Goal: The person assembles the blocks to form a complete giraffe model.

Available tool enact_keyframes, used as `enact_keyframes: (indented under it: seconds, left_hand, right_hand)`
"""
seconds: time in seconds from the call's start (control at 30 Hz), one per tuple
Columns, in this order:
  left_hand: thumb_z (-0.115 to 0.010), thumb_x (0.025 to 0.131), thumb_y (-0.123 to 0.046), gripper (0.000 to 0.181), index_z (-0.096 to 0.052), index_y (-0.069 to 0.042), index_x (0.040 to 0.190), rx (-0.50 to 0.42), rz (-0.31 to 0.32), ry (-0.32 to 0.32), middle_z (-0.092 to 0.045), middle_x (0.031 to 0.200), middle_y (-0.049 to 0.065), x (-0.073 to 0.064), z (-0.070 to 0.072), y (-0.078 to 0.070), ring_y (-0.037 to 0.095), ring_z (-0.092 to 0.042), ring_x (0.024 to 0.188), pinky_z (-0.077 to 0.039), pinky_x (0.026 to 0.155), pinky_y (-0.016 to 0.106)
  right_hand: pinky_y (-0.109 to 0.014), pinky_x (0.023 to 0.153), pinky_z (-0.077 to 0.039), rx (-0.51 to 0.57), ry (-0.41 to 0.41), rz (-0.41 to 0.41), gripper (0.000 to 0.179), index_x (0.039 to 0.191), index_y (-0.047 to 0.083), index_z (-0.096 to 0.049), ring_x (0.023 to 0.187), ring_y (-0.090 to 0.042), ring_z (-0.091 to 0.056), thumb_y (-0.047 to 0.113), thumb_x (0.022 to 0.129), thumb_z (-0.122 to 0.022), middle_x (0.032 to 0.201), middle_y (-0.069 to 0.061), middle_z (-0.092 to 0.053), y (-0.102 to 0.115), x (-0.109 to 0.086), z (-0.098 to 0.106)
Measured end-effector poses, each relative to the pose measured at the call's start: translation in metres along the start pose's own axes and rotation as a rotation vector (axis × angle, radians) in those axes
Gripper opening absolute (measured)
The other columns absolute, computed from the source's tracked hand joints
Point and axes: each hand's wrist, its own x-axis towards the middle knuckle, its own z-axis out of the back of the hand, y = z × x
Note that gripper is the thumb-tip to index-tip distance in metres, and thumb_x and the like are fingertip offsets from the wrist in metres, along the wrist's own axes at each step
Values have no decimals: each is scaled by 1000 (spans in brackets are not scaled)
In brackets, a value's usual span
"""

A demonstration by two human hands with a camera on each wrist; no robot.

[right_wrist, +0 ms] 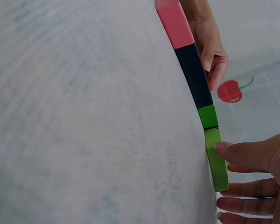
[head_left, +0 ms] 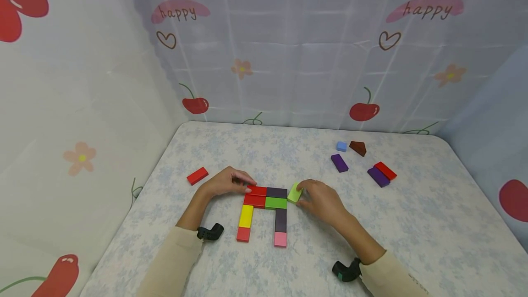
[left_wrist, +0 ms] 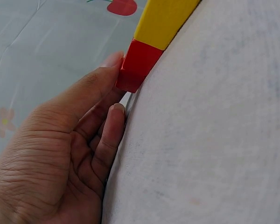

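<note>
Flat wooden blocks form a two-legged figure on the table. A red block (head_left: 258, 190) and a dark block (head_left: 277, 192) make its top row; below lie another red block (head_left: 254, 201) and a green block (head_left: 275, 203). My left hand (head_left: 226, 181) touches the top red block's left end with thumb and fingertips. My right hand (head_left: 323, 200) pinches a lime green block (head_left: 294, 193), tilted beside the figure's upper right corner. In the right wrist view, the lime block (right_wrist: 216, 158) meets the green block (right_wrist: 207, 116) end to end.
One leg has a yellow block (head_left: 246, 216) and a red end piece (head_left: 243, 234); the other, a dark block (head_left: 280, 220) and a pink piece (head_left: 280, 239). A loose red block (head_left: 197, 176) lies left. Purple (head_left: 339, 163), blue (head_left: 341, 146) and brown (head_left: 358, 148) blocks lie back right.
</note>
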Motion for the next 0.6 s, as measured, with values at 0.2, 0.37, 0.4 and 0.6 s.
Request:
enact_keyframes:
  seconds: [0.2, 0.37, 0.4, 0.6]
  left_hand:
    - [-79, 90, -14, 25, -79, -16, 115, 6, -3, -3, -74, 111, 0, 1, 0, 2, 18, -57, 80, -46, 71, 26]
    - [-79, 90, -12, 25, -79, -15, 115, 5, -8, -3, -74, 110, 1, 1, 0, 3, 17, -56, 79, -46, 70, 26]
    - [-79, 90, -12, 25, -79, -15, 115, 3, -6, -2, -74, 110, 0, 1, 0, 3, 17, -56, 79, -46, 70, 26]
    - [-78, 90, -10, 25, -79, -14, 114, -15, -6, 2, -74, 109, 0, 0, -1, 2, 17, -55, 77, -45, 69, 26]
  right_hand:
    - [-47, 92, -53, 1, 8, 2, 36, 111, 6, -73, 117, -30, -64, 18, 81, -87, 124, -11, -69, -1, -1, 3]
    - [-48, 86, -55, 17, 3, -50, 39, 118, 6, -72, 110, -32, -66, 22, 84, -85, 125, -12, -69, -10, 0, 17]
    - [-48, 85, -56, 23, -6, -67, 40, 119, 6, -72, 109, -32, -67, 23, 85, -84, 125, -12, -69, -14, 1, 22]
    - [-51, 78, -57, 45, -77, -117, 41, 122, 3, -69, 103, -39, -67, 24, 89, -80, 118, -20, -70, -48, 1, 51]
